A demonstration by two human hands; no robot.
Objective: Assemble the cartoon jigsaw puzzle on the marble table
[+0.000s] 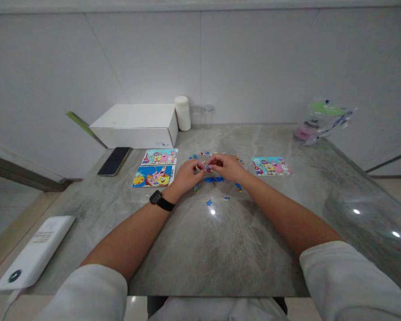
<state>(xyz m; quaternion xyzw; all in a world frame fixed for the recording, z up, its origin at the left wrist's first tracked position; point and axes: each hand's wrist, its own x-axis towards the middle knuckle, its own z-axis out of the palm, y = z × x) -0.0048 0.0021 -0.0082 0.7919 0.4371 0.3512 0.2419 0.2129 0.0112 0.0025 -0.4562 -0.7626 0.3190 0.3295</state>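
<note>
Over the middle of the table, my left hand [189, 174] and my right hand [227, 167] meet with fingertips pinched together. Between them is a small blue-and-coloured jigsaw puzzle piece [207, 168], partly covered by the fingers. Around and beneath the hands lie several colourful puzzle pieces. A joined blue strip of puzzle [214, 179] lies just below the fingers. Closer to me are a loose blue piece [209, 202] and another loose piece [227, 198]. Which hand bears the held piece is hard to make out; both pinches touch it.
Left of the hands lie two cartoon picture cards [155, 175], then a black phone [114, 161]. Another cartoon card [272, 166] is on the right. Behind stand a white box [133, 125], a white bottle [182, 113], clear jars [207, 117] and a plastic-wrapped cup [316, 121]. A white device [36, 252] sits front left.
</note>
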